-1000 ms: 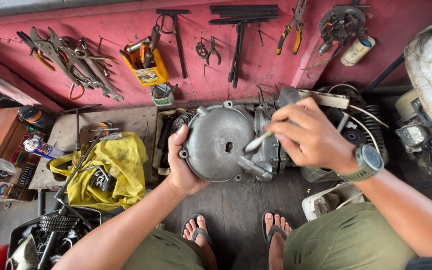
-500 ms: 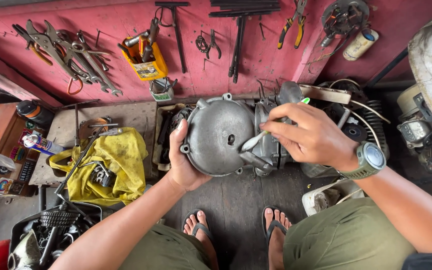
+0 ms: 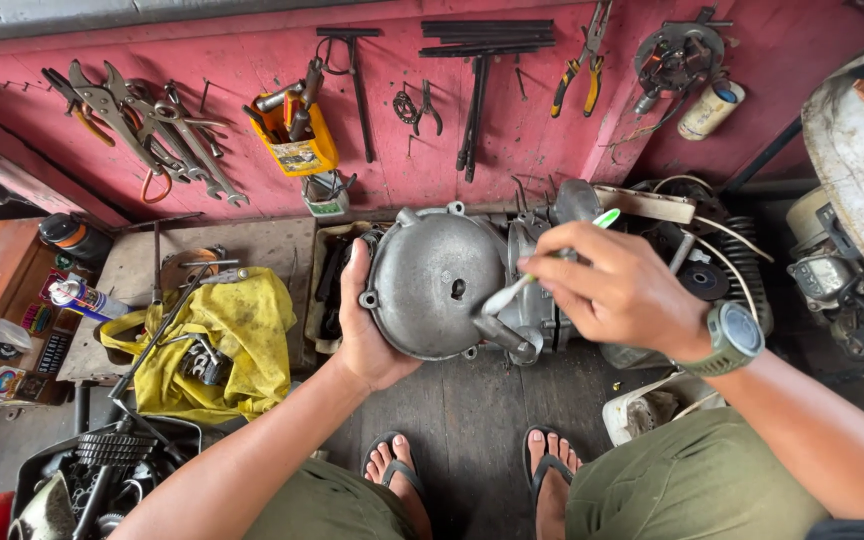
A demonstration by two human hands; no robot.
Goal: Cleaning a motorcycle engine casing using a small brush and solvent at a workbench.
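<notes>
A yellow box [image 3: 297, 140] hangs at eleven o'clock; a white-blue spray can [image 3: 87, 298] lies at nine.

Dark plank floor [image 3: 472, 420], grey engine [image 3: 452, 285] standing on it, low wooden bench [image 3: 252, 245] bearing yellow cloth [image 3: 227, 330]
</notes>
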